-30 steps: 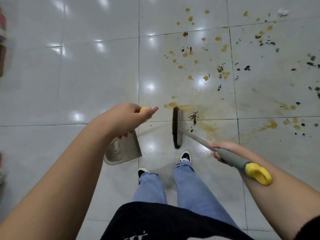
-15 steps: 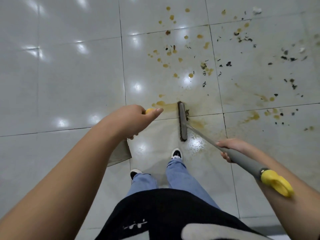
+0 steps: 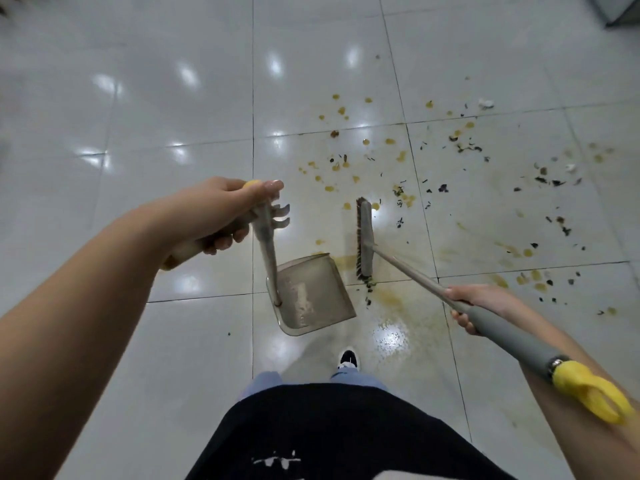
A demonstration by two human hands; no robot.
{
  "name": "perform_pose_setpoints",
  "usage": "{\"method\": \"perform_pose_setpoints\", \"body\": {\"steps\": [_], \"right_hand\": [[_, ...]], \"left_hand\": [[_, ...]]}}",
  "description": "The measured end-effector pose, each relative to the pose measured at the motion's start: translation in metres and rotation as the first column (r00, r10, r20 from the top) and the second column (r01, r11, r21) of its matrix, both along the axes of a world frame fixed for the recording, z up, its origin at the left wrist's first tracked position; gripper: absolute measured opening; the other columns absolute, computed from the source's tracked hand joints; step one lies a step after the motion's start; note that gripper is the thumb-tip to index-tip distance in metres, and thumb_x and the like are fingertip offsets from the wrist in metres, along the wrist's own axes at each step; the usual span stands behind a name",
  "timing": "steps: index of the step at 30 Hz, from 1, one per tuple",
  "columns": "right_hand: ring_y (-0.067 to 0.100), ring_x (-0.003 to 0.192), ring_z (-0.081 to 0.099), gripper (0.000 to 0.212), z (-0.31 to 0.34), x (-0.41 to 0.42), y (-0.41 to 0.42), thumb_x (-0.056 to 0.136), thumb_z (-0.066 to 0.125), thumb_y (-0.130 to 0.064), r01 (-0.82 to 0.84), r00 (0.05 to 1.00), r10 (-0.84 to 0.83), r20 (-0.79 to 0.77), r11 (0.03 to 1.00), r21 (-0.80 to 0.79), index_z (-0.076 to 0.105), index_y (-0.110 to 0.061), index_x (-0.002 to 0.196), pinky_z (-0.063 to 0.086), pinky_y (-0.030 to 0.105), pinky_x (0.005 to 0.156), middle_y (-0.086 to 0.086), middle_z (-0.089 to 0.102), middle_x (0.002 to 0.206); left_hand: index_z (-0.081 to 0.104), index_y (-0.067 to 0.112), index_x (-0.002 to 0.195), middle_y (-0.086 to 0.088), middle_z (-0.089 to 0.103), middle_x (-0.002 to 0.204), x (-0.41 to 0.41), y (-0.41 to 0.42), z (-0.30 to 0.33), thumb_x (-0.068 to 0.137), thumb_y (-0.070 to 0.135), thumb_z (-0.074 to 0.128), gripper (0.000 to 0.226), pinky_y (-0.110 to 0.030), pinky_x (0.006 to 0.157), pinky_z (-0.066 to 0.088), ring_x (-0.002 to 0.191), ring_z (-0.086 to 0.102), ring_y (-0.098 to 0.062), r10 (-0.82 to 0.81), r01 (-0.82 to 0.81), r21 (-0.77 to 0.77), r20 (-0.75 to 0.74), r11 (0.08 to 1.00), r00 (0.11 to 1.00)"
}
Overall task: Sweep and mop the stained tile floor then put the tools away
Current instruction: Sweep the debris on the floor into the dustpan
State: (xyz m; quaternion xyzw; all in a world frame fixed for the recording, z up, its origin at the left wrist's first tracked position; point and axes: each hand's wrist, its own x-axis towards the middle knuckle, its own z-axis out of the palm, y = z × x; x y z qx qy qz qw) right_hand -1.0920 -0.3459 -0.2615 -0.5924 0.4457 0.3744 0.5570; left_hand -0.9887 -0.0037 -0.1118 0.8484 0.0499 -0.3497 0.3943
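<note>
1. Left hand grips the dustpan handle near its yellow top; dustpan sits on the floor ahead of the feet, mouth facing the broom.
2. Right hand grips the broom handle at the grey sleeve; broom head is down on the tiles, just beside the pan's open edge.
3. Dustpan appears to hold no debris yet.
4. Dark debris & yellow-brown stains are spread over several tiles to the right and ahead, w/ a wet smear by the brush.
5. Status, est.: sweeping is at an early stage. Mopping not begun; no mop in view. Tools not stowed.
</note>
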Motion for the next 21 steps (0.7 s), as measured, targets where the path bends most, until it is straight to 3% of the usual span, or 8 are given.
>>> {"method": "perform_pose_setpoints", "body": {"steps": [3,7,11,13,17,21], "right_hand": [[0.008,0.023,0.04,0.017,0.014,0.016,-0.004,0.097,0.047,-0.014,0.02,0.999,-0.019,0.042,0.999,-0.026,0.05,-0.004,0.11,0.035,0.012,0.028,0.013,0.042,0.063],[0.009,0.023,0.041,0.011,0.021,0.027,-0.004,0.097,0.048,-0.014,0.075,0.996,-0.072,0.062,0.995,-0.059,0.049,-0.004,0.092,0.037,0.013,0.028,0.013,0.042,0.063],[0.011,0.021,0.041,0.021,0.017,0.022,0.01,0.097,0.05,-0.015,0.274,0.96,-0.275,-0.053,0.961,-0.023,0.043,-0.003,0.082,0.039,0.014,0.028,0.01,0.04,0.056],[0.011,0.02,0.041,0.026,0.015,0.013,0.018,0.098,0.048,-0.016,0.388,0.915,-0.385,-0.116,0.922,-0.001,0.042,-0.003,0.076,0.037,0.013,0.026,0.008,0.043,0.042],[0.012,0.017,0.038,0.034,0.008,-0.015,0.044,0.1,0.042,-0.016,0.672,0.735,-0.65,-0.195,0.736,0.081,0.039,-0.007,0.068,0.03,0.01,0.023,0.006,0.038,0.03],[0.011,0.016,0.037,0.032,-0.004,-0.042,0.078,0.101,0.039,-0.013,0.864,0.504,-0.843,-0.19,0.496,0.09,0.042,-0.003,0.07,0.029,0.008,0.024,0.01,0.043,0.031]], "left_hand": [[0.063,0.011,0.098,0.004,0.048,0.049,0.007,-0.017,-0.005,0.057,0.075,0.052,0.077,-0.02,0.036,0.03,0.038,0.038,-0.009,0.01,-0.008,-0.089,0.02,0.996,1.0],[0.061,0.01,0.096,0.005,0.049,0.048,0.026,-0.03,-0.008,0.072,0.072,0.05,0.067,-0.02,0.036,0.032,0.036,0.039,-0.008,-0.056,0.059,-0.126,0.027,0.99,0.998],[0.057,0.003,0.099,0.004,0.046,0.044,0.059,-0.03,-0.005,0.071,0.074,0.049,0.077,-0.019,0.035,0.032,0.035,0.037,-0.009,-0.176,0.184,-0.198,0.058,0.963,0.983],[0.057,0.002,0.101,0.003,0.045,0.042,0.076,-0.029,-0.005,0.077,0.071,0.045,0.074,-0.019,0.034,0.032,0.034,0.036,-0.01,-0.234,0.239,-0.195,0.048,0.951,0.971],[0.058,0.007,0.09,-0.002,0.047,0.045,0.112,-0.029,-0.002,0.072,0.073,0.047,0.068,-0.02,0.035,0.035,0.033,0.039,-0.013,-0.366,0.349,-0.18,-0.071,0.92,0.928],[0.052,0.011,0.077,-0.004,0.045,0.044,0.138,-0.033,-0.003,0.044,0.084,0.05,0.08,-0.02,0.033,0.035,0.032,0.039,-0.014,-0.494,0.471,-0.16,-0.173,0.868,0.852]]}}
